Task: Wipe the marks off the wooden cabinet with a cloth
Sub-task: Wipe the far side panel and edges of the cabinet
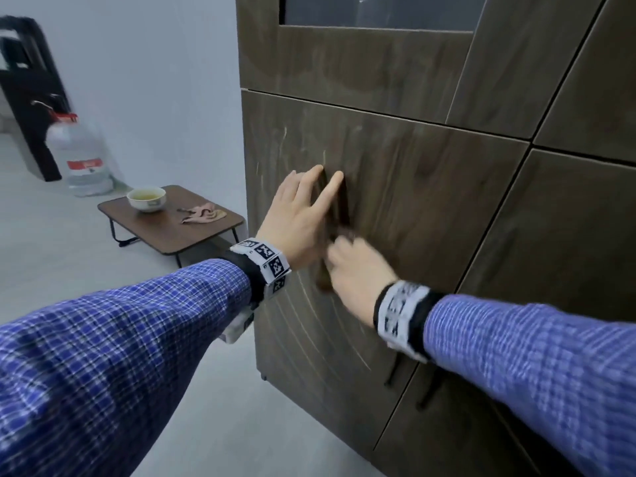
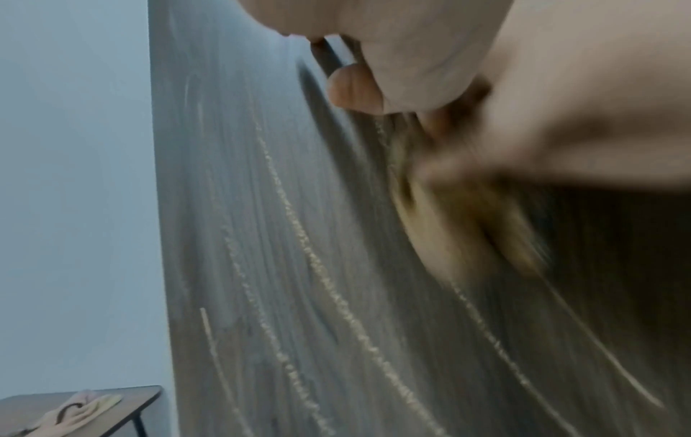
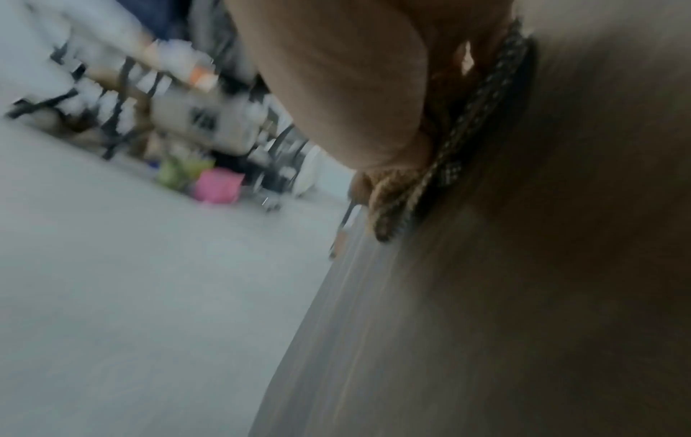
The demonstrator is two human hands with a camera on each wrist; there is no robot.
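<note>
The dark wooden cabinet (image 1: 413,187) stands right in front of me. Pale chalk-like marks (image 1: 309,318) curve across its lower left door, and the left wrist view shows those marks (image 2: 329,281) up close. A dark brown cloth (image 1: 339,208) lies against the door. My left hand (image 1: 306,208) presses it flat with straight fingers. Just below, my right hand (image 1: 354,266) has its fingers curled round the cloth's lower part. In the right wrist view the checked cloth (image 3: 471,136) is bunched under my right hand (image 3: 355,88). Both wrist views are blurred.
A low wooden table (image 1: 192,235) stands left of the cabinet with a bowl (image 1: 146,198) and a pink rag (image 1: 203,215) on it. A large water jug (image 1: 82,156) and a black stand (image 1: 27,98) are behind. Dark handles (image 1: 392,370) hang on the lower doors.
</note>
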